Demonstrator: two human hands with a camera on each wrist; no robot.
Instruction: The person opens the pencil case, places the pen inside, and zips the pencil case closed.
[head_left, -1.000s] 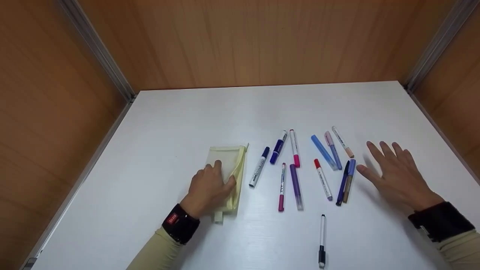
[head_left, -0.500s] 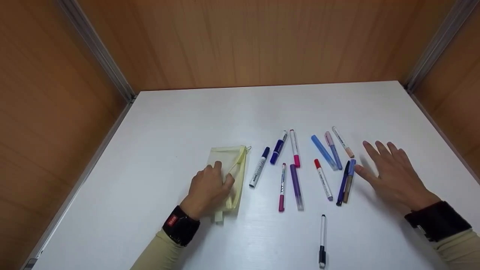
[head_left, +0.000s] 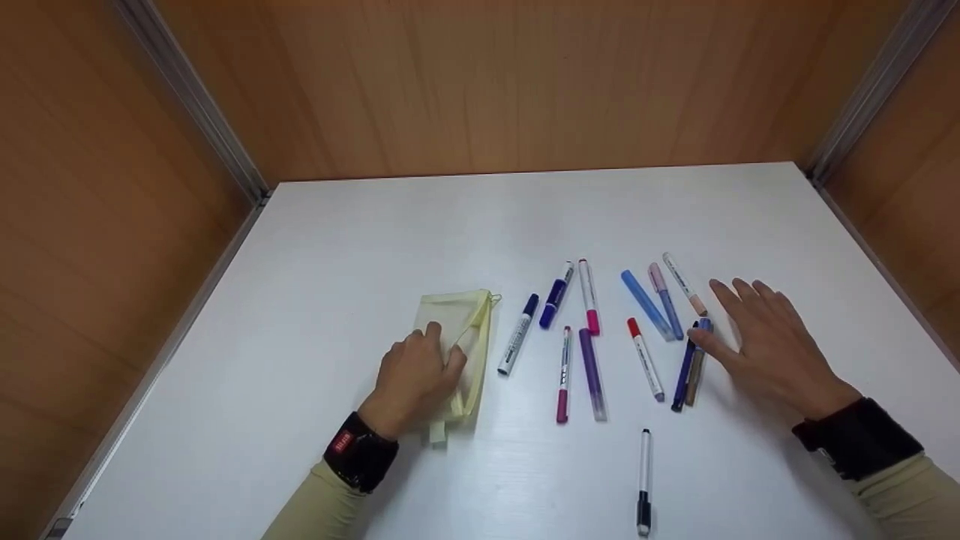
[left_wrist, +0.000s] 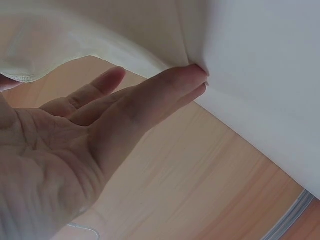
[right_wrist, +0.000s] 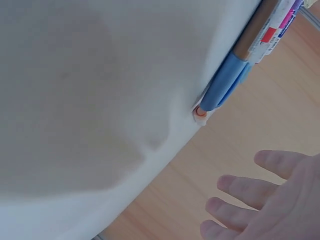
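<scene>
My left hand [head_left: 416, 375] lies on a pale yellow mesh pouch [head_left: 459, 311] at the table's left middle. Its thumb pinches the pouch's zipper edge against the fingers [left_wrist: 150, 95], and the mesh [left_wrist: 75, 35] bunches over them. My right hand [head_left: 757, 341] hovers open and spread just right of a scatter of pens. Its thumb touches the top of a brown pen with a blue cap [head_left: 697, 364], [right_wrist: 225, 85], which lies beside a dark blue pen [head_left: 682, 375]. The right fingers [right_wrist: 250, 192] hold nothing.
Several more markers lie between the hands on the white table [head_left: 450, 225]: a red-capped one [head_left: 645, 360], a purple one [head_left: 592, 371], pink and blue ones. A black-and-white pen [head_left: 644, 480] lies alone near the front. Wooden walls enclose the left, back and right sides.
My right hand has slid left until its thumb reached the blue-capped pen. My left thumb has drawn the pouch's zipper edge inward, so the pouch bunches up.
</scene>
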